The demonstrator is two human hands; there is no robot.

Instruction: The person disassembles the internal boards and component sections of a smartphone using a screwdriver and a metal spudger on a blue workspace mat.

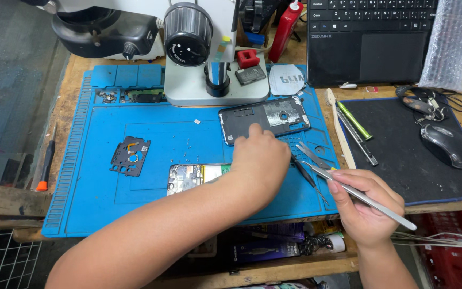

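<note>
Across the wooden bench [76, 69] a blue work mat [97, 176] is lying under both my arms. I am reaching my left hand [260, 160] forward, palm down, fingers curled loosely with the fingertips [253, 128] touching the near edge of the black phone back cover [263, 119]; they are grasping nothing I can see. Just beneath my left wrist the opened phone [193, 176] is lying flat, its circuit board and battery showing. I am pinching metal tweezers [359, 195] in my right hand [364, 208], their tips pointing toward my left knuckles. More tools [311, 158] are lying between my hands.
</note>
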